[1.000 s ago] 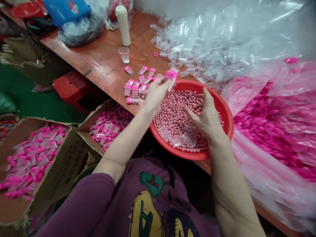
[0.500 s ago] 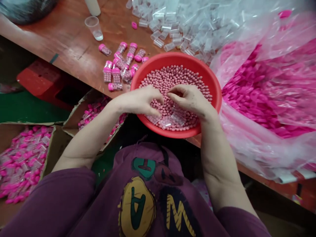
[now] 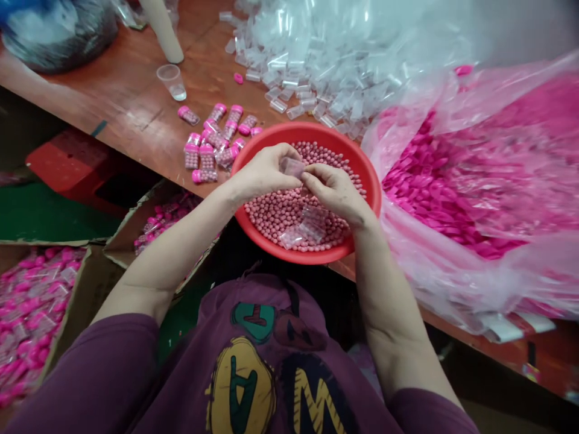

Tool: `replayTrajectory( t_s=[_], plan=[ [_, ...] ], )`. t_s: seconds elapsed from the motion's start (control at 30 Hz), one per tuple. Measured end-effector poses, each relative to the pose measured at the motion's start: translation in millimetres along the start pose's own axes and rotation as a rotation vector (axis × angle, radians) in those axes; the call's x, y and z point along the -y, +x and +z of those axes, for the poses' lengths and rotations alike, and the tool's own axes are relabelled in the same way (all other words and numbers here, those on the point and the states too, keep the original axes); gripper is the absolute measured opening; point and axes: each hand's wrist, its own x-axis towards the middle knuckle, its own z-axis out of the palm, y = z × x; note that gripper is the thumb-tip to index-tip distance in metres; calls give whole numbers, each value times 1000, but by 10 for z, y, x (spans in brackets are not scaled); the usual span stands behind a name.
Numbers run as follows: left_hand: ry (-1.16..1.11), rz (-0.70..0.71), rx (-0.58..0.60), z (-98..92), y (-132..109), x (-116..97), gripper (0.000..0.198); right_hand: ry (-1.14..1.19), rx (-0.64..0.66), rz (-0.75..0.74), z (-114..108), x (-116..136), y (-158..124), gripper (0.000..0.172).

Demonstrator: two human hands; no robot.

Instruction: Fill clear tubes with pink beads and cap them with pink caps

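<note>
My left hand (image 3: 270,172) is closed around a small clear plastic tube (image 3: 292,167), held over the red basin (image 3: 374,196). My right hand (image 3: 332,188) has its fingers pinched together at the tube's right end; what sits between those fingertips is hidden. Beneath both hands, pink beads (image 3: 275,218) fill the basin. More clear tubes (image 3: 312,224) lie on top of the beads at the near side.
Filled bottles with pink caps (image 3: 207,155) lie left of the basin, near a plastic cup (image 3: 172,82). Behind is a heap of clear tubes (image 3: 312,90). A plastic bag of pink caps (image 3: 420,199) stands at right. Cardboard boxes (image 3: 85,289) of filled bottles sit lower left.
My left hand has risen from the beads and now has a clear tube in it. My right hand has come over to meet it, fingers drawn together. The view has shifted slightly.
</note>
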Motion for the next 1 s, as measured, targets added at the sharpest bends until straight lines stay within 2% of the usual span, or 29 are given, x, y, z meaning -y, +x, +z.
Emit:
replayTrajectory(
  t_s=[0.1, 0.17, 0.3, 0.37, 0.43, 0.5, 0.57, 0.63, 0.73, 0.8, 0.87, 0.93, 1.0],
  plan=[
    [-190, 29, 63, 167, 30, -47, 35, 196, 10, 70, -53, 43, -6, 41],
    [-202, 60, 119, 200, 19, -87, 34, 261, 20, 90, -81, 73, -21, 47],
    [-18, 138, 226, 78, -18, -225, 25, 338, 85, 126, -90, 81, -40, 46],
    [134, 176, 270, 2, -28, -288, 19, 333, 56, 108, -80, 57, -34, 41],
    [325, 209, 245, -23, -35, -304, 16, 279, -42, 44, -66, 19, -18, 41],
    [551, 218, 155, 19, -46, -262, 18, 190, -132, -21, -50, -28, 3, 47],
    [767, 194, 75, 104, -59, -184, 20, 85, -168, -61, -31, -81, 24, 51],
    [884, 189, 43, 187, -60, -108, 25, 2, -203, -91, -13, -131, 37, 47],
    [766, 237, 75, 211, 9, -46, 27, -59, -242, -100, -2, -176, 43, 36],
    [572, 238, 118, 142, 116, -39, 18, -80, -242, -78, -8, -174, 49, 33],
    [432, 201, 125, 39, 250, -42, 10, -96, -276, -59, -25, -145, 63, 38],
    [483, 154, 96, -44, 375, -36, 11, -111, -377, -38, -73, -105, 69, 46],
    [735, 112, 75, -57, 463, 0, 12, -117, -530, -21, -193, -83, 32, 50]
  ],
)
